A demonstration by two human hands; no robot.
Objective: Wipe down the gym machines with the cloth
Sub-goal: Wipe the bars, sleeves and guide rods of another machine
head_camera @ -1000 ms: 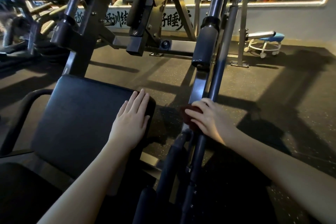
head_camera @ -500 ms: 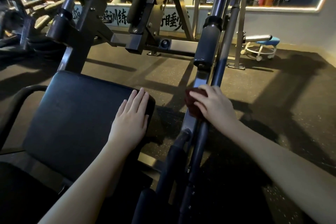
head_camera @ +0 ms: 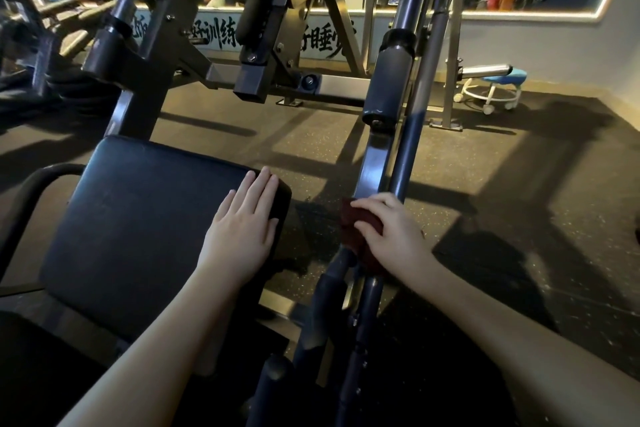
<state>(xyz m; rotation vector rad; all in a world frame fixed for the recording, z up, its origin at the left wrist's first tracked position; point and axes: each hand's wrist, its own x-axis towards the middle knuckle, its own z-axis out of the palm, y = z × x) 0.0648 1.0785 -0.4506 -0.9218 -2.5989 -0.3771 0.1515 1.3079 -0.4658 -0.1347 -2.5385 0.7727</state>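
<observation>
**Cloth on the side rail, wipe in hand**

Gym machine (head_camera: 145,55): dark steel frame filling the view, over speckled rubber floor (head_camera: 485,204). Black seat pad (head_camera: 145,218) at left, sloping away from the camera. Rail (head_camera: 372,163) at right, a flat bar paired with a round tube. Long axis from the near lower edge up and away toward the far wall.

Left hand (head_camera: 242,232) flat on the pad's right corner, fingers (head_camera: 258,191) straight and pressed together, holding nothing. Right hand (head_camera: 391,239) on the rail, fingers curled over the dark red cloth (head_camera: 356,236), pressing it to the bar.

Cloth bunched, no clear axis of its own, partly hidden under the palm. Probably soft, light and limp. Best held as a wad in the palm and wrapped round the bar. Rail probably rigid and fixed. Strokes best run along its length.
</observation>
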